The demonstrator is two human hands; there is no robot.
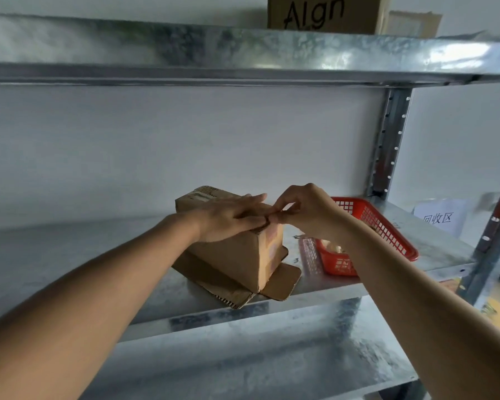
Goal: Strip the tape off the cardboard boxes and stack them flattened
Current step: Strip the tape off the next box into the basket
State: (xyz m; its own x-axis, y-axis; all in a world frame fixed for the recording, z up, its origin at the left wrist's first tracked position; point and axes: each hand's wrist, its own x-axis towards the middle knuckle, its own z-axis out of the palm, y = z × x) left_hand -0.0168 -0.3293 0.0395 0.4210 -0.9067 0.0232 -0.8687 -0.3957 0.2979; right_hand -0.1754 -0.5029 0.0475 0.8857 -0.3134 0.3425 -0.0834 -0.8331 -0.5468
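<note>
Three boxes (237, 255), one basket (387, 226)

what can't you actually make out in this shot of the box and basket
- Head view: the tape itself; the right hand pinches at the cardboard box top edge, fingers covering it.
- Box top: hidden under the left hand.
- Red basket contents: blocked by the right forearm.
- Upper-shelf box: lettering cut off by the frame edge.

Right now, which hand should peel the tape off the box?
Probably the right hand: its fingertips already pinch at the top edge of the cardboard box, where the tape seems to begin. The left hand lies flat on the box top, so it is better placed to hold it steady.
</note>
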